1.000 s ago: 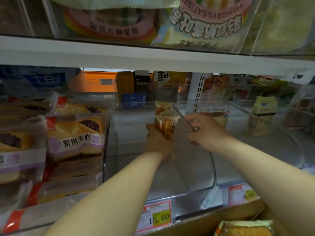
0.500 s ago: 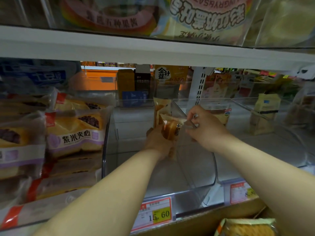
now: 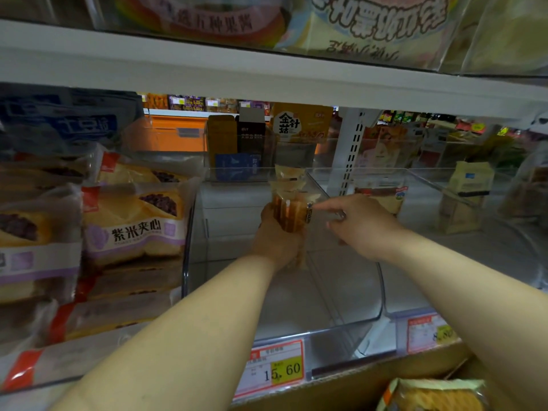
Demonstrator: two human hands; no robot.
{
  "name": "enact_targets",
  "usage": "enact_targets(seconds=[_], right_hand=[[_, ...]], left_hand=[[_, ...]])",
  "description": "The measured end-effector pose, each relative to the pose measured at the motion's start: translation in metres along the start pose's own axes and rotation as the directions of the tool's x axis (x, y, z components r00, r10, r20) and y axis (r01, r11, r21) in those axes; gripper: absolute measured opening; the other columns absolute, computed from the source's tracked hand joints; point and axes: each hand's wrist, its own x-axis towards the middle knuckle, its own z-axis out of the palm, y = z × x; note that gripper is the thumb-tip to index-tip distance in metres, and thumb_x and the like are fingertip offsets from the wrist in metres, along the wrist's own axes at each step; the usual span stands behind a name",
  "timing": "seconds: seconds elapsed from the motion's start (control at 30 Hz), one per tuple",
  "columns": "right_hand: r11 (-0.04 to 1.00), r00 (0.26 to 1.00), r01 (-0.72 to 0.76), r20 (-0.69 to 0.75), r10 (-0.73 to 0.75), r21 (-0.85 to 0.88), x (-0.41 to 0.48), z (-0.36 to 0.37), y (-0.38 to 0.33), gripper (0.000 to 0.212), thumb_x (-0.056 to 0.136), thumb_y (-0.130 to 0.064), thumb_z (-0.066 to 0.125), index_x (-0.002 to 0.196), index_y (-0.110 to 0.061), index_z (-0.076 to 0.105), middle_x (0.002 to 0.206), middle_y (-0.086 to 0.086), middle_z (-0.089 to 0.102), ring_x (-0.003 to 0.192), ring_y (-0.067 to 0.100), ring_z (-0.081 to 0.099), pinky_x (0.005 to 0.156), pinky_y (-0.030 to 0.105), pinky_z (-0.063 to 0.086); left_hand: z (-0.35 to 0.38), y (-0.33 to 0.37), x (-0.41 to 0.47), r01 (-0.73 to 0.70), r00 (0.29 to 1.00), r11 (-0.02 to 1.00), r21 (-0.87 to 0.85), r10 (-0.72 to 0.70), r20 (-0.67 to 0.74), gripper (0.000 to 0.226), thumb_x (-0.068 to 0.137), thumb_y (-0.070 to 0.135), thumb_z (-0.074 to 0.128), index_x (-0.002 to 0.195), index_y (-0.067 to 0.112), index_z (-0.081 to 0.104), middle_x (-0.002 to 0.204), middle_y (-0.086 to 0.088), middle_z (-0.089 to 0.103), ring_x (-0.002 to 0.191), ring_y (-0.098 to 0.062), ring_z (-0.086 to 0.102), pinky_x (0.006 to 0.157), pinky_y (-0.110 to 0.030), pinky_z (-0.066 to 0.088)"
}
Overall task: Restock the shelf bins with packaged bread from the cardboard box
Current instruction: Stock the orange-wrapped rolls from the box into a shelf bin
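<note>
Holds the bread packet (image 3: 292, 215) upright toward the back right corner of the clear bin (image 3: 381, 292), left hand (image 3: 274, 241) wrapped round its lower half, right hand (image 3: 363, 222) with index finger straight against the packet's upper edge and the other fingers loosely curled on nothing. Looks light, soft and easily squashed under slippery film, so probably best taken gently by the sides or the sealed top flap, never squeezed across the middle

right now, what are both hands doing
Left hand: holding the bread packet.
Right hand: forefinger touches the bread packet; whether it grips cannot be told.
</note>
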Motion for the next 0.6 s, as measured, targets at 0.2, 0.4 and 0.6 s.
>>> enact_targets(seconds=[0.2,0.4,0.6], right_hand=[[0.999,0.999,-0.011,-0.030,0.012,0.035,0.001,0.001,0.003,0.043,0.097,-0.012,0.048,0.135,-0.032,0.050,0.144,-0.003,0.045,0.111,0.014,0.054,0.081,0.017,0.044],[0.998,0.999,-0.031,-0.041,0.033,0.054,0.001,0.001,0.004,0.044,0.098,-0.011,0.047,0.133,-0.037,0.050,0.146,-0.004,0.042,0.081,0.007,0.059,0.058,0.011,0.045],[0.997,0.998,-0.040,-0.043,0.043,0.072,0.001,0.003,0.003,0.048,0.098,-0.009,0.046,0.136,-0.037,0.047,0.146,-0.002,0.043,0.098,0.017,0.063,0.068,0.020,0.051]], left_hand=[[-0.007,0.007,-0.006,0.023,0.999,0.991,-0.131,-0.017,0.047,0.066,0.091,0.021,0.064,0.146,0.022,0.028,0.133,-0.002,0.052,0.114,-0.017,0.051,0.088,-0.026,0.037],[-0.010,0.011,-0.007,0.063,0.981,0.983,-0.170,-0.029,0.193,0.050,0.089,0.005,0.062,0.125,0.035,0.044,0.099,0.012,0.057,0.089,-0.007,0.053,0.073,-0.026,0.046],[-0.010,0.009,-0.007,0.030,0.985,0.997,-0.073,-0.018,0.169,0.059,0.093,0.018,0.060,0.144,0.031,0.033,0.134,0.004,0.051,0.120,-0.014,0.048,0.094,-0.037,0.039]])
